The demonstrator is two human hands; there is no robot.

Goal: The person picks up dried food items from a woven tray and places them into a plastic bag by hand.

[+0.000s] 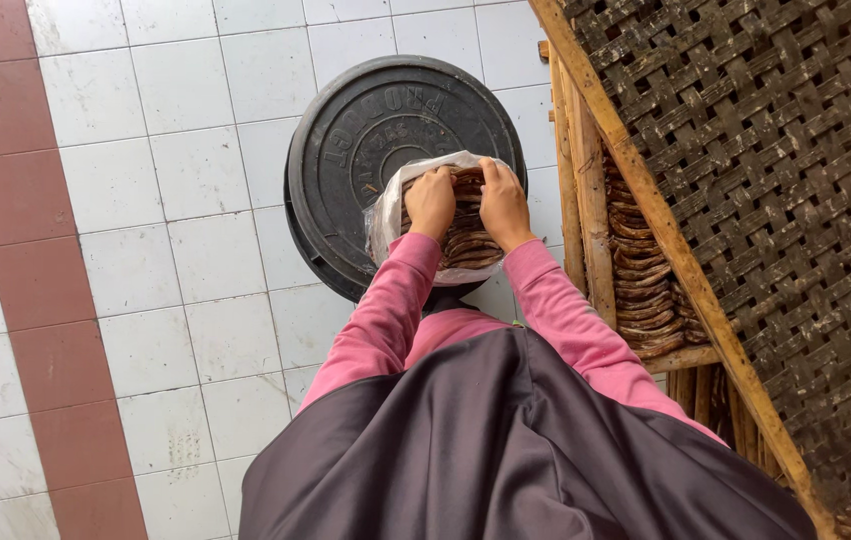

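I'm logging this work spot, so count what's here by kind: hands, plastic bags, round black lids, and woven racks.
Hands: 2, left hand and right hand, both gripping the bag
Clear plastic bag of brown curved pieces: 1
Round black lid: 1
Woven bamboo rack: 1
Total: 5

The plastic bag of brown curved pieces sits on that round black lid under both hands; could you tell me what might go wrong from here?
1. The thin plastic bag looks stretched where the left hand and right hand grip its mouth; it may tear.
2. The brown stacked pieces look packed to the top and could spill onto the tiled floor.
3. The bag rests near the edge of the round black lid and might slide off.
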